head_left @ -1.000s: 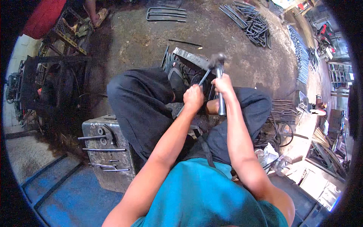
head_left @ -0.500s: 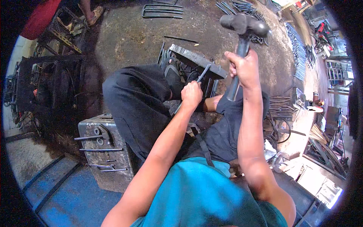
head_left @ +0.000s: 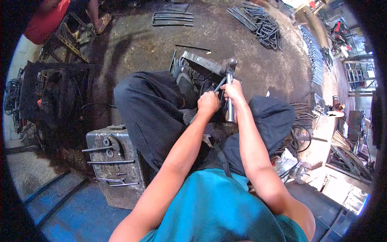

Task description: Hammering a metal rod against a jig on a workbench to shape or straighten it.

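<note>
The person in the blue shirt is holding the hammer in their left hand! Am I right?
Not quite: the hammer is in the right hand, as the head view shows. The left hand grips a thin rod. The shirt is blue, as you said.

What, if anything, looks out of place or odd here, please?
Nothing looks clearly damaged or spilled. The hammer in the right grip seems sound. The pile of dark bent rods at upper right looks untidy: they lie jumbled, whereas the U-shaped bars to its left are lined up.
</note>
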A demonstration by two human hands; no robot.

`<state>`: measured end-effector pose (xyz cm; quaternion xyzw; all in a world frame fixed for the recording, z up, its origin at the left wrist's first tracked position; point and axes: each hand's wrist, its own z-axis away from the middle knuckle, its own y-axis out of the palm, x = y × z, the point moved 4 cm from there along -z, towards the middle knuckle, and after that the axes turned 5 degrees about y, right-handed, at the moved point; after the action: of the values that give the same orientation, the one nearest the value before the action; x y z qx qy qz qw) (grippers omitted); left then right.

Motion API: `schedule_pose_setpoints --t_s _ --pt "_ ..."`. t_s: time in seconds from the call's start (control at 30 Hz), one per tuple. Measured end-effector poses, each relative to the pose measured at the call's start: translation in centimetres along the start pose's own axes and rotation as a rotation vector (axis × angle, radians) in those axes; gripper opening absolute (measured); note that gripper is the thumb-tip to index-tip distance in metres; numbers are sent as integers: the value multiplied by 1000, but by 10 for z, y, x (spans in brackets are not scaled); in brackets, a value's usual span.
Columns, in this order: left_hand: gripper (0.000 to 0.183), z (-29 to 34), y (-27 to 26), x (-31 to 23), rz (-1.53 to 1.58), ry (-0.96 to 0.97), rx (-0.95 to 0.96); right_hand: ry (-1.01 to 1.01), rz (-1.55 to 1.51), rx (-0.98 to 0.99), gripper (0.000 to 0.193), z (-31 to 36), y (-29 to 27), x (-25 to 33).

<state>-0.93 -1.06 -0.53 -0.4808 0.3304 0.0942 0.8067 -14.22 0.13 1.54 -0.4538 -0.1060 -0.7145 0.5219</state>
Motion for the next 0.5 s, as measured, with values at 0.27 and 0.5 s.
schedule_pose_setpoints --t_s 0.27,0.5 --pt "52 8 -9 15 87 -168 155 152 -271 129 21 14 -34 -17" --pt "53 3 -50 -12 204 9 44 174 -335 103 15 -2 -68 -28"
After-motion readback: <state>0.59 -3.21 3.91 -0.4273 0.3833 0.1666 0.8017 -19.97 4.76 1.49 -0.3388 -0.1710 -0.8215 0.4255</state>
